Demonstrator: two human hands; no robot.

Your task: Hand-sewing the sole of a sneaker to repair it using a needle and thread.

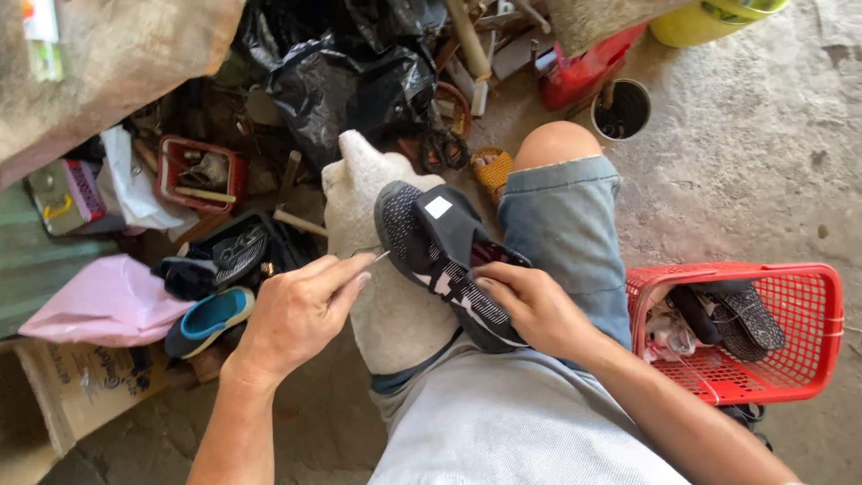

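A black knit shoe [440,256] with white speckles lies on a cream towel [377,260] draped over my left knee. My right hand [534,310] grips the shoe at its opening and side, fingers curled over the collar. My left hand [301,310] pinches a thin metal needle [382,256], whose tip touches the shoe's edge near the toe side. My right knee sticks out bare from grey denim shorts [566,233].
A red plastic basket [808,305] with sandals stands at my right on the concrete floor. To the left lie a blue-lined shoe [211,319], a pink bag [108,301], black bags [346,85], a small red crate [193,171] and scattered tools. A tin can [621,110] stands ahead.
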